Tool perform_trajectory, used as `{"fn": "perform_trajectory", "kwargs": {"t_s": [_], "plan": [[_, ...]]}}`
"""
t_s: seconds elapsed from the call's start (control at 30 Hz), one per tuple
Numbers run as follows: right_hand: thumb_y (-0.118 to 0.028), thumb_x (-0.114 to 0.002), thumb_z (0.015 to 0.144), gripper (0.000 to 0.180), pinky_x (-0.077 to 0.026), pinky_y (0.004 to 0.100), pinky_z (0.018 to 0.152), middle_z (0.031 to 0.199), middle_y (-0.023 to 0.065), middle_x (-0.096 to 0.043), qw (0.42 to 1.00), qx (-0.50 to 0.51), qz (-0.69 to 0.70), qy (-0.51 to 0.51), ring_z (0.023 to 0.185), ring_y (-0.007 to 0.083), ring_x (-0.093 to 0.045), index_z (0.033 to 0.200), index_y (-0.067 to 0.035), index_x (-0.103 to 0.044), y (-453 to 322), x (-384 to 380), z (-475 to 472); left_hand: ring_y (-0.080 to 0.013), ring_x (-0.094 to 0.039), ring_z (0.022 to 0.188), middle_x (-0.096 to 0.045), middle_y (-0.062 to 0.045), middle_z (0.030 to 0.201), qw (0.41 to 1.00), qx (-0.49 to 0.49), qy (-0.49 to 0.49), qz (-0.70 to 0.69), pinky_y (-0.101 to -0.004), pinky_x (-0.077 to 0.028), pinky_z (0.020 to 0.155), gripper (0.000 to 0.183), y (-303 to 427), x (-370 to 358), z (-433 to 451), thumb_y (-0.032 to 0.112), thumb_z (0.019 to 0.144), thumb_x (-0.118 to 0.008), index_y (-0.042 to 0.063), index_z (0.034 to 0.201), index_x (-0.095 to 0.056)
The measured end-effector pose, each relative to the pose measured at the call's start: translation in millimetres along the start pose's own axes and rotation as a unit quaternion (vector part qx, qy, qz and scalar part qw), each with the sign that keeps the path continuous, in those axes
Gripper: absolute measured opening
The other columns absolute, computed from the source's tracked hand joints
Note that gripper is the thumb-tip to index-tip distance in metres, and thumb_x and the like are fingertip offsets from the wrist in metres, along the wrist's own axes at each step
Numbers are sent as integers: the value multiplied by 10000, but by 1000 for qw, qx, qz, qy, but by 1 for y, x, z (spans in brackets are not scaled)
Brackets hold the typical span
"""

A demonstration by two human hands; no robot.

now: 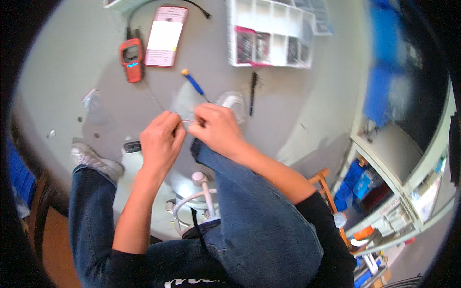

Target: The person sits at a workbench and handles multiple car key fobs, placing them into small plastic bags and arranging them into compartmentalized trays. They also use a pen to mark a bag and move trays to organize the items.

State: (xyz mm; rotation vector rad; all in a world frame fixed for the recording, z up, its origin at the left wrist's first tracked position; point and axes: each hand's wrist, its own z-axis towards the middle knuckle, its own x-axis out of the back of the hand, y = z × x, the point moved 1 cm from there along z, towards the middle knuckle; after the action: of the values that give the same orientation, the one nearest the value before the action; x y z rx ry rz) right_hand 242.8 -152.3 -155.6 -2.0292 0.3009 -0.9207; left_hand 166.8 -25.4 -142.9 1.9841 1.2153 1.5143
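A thin pinkish wire or thread (186, 121) spans the short gap between my two hands. My left hand (162, 136) pinches one end, its fingers curled over. My right hand (219, 126) is closed around the other end, its fingertips slightly blurred. Just beyond the hands lies a screwdriver with a blue handle and yellow cap (194, 84). Its shaft points toward my right hand. A small black object (132, 147) is beside my left wrist.
On the grey floor (288, 140) are an orange handheld meter (133, 64), a phone (166, 39) with its screen lit, a black cable (198, 6), a white compartment box (248, 16), a black pen (253, 94) and a plastic bag (94, 102). Shelving (390, 162) stands at right.
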Motion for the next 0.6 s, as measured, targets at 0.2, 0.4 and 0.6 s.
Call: {"fn": "perform_trajectory", "kwargs": {"t_s": [0.2,0.4,0.6], "plan": [[-180,-594,725,199,-436,363,578,659,132,-528,995,-48,27,-86,625,264,-556,693,3,-523,-11,4,3,-274,-532,628,-510,-112,710,998,6,52,34,-354,-446,576,83,-8,7,0,106,746,-578,55,747,-512],[-240,-567,854,356,-490,319,684,893,108,-615,912,-157,313,-215,797,185,-607,1107,6,-526,-10,-18,5,-85,-478,589,-515,-15,702,734,248,192,-603,-236,-411,550,112,-23,15,18,175,891,-489,74,847,-512],[-141,-598,848,307,-497,271,632,871,83,-592,841,-251,445,-179,737,149,-605,1059,40,-468,-5,-25,4,-84,-481,641,-518,-16,735,847,155,239,-448,-233,-403,564,144,-19,-13,24,153,887,-494,12,858,-492]]}}
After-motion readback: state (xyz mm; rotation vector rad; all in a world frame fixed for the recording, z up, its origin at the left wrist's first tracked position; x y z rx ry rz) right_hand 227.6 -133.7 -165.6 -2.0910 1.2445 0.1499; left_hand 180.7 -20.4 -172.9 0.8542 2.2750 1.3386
